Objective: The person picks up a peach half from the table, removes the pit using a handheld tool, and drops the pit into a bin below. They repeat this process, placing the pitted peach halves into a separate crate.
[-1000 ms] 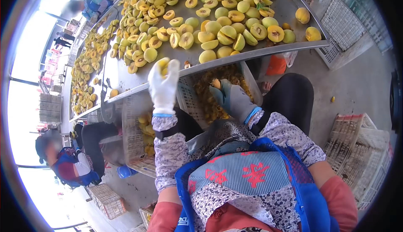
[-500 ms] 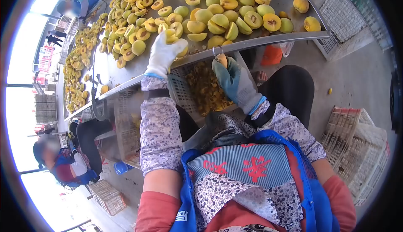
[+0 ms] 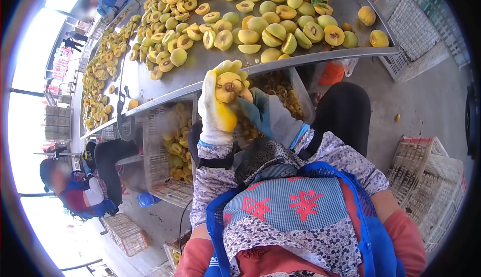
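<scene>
In a white glove stained yellow, my left hand [image 3: 216, 114] cups a yellow peach half [image 3: 228, 85], cut face up, just in front of the table's metal edge. My right hand [image 3: 275, 114], in a blue-and-grey glove, is closed around a small pitting tool with a pale handle and a thin metal loop. Its working end is at the peach half's cut face, where the loop is hard to make out. Both hands are above a crate [image 3: 302, 94] of brownish-yellow scraps. Many cut peaches [image 3: 248, 36] cover the metal table [image 3: 200, 69] beyond.
A crate [image 3: 170, 193] of yellow peach pieces stands below the table, left of my hands. Stacked white crates [image 3: 426, 182] are at the right. An orange bag [image 3: 331, 73] hangs beneath the table edge. Another person [image 3: 82, 192] sits at the left, and one [image 3: 112, 1] works farther up.
My left hand has drawn back from the peaches on the table, bringing a peach half. My right hand has shifted slightly left and down, bringing the pitting tool to its cut face.
</scene>
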Action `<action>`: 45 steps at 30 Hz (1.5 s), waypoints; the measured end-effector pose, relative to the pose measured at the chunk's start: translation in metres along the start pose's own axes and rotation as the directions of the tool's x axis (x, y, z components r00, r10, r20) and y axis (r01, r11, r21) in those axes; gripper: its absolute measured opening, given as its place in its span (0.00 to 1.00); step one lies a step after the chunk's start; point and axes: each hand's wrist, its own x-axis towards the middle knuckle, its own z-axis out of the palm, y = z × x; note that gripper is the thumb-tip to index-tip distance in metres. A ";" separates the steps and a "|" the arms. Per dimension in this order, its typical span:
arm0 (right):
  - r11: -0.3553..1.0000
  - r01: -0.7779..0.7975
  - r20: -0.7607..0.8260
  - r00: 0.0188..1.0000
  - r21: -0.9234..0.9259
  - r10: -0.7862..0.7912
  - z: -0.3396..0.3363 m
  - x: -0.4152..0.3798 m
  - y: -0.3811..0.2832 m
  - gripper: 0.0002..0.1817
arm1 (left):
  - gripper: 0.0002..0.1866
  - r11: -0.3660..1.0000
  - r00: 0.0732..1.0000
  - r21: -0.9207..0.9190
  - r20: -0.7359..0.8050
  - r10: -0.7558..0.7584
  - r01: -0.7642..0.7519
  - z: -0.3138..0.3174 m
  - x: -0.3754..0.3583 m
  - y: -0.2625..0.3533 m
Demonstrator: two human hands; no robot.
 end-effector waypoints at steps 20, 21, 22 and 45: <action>0.824 -0.289 0.233 0.953 0.487 0.196 0.007 -0.016 -0.003 0.22 | 0.23 0.970 0.988 -0.242 -0.143 -0.054 0.018 0.019 -0.014 -0.022; 0.825 -0.287 0.232 0.953 0.487 0.194 0.006 -0.015 -0.001 0.22 | 0.23 0.970 0.988 -0.241 -0.143 -0.052 0.016 0.015 -0.013 -0.022; 0.879 -0.250 0.218 0.961 0.407 0.172 0.004 -0.013 0.003 0.23 | 0.23 0.888 0.990 -0.453 -0.062 -0.123 0.082 0.011 -0.013 -0.019; 0.903 -0.171 0.184 0.977 0.394 0.105 0.007 -0.029 -0.016 0.23 | 0.21 0.827 0.982 -0.538 0.003 -0.190 0.162 0.010 -0.018 -0.011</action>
